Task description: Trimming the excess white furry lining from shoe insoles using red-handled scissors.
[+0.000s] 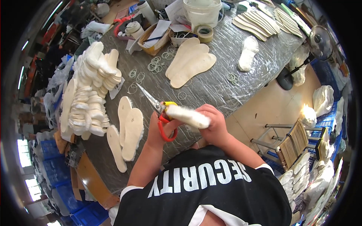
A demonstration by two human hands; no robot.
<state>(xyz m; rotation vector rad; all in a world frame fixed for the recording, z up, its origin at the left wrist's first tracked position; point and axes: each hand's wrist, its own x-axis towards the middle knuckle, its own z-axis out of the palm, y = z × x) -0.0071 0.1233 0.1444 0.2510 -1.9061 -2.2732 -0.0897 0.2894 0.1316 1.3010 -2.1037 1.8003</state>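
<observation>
My left hand (155, 132) grips a pair of scissors (151, 100) by red and yellow handles, the steel blades pointing up and to the left over the table. My right hand (215, 125) holds a white fleecy insole (187, 116) rolled or on edge, its end touching the scissor handles. Both hands hover over the near edge of a grey table (211, 84) wrapped in clear film. Just left of the scissors, two fleece-edged insoles (130, 128) lie flat, with a third narrow one (115, 147) below them.
A tall stack of fleecy insoles (90, 90) fills the table's left side. Tan insoles (190, 62), loose rubber bands (156, 66), a tape roll (205, 33), a white bucket (201, 13) and fanned insoles (260, 22) lie farther back. A fan (320, 41) and folding rack (290, 145) stand to the right.
</observation>
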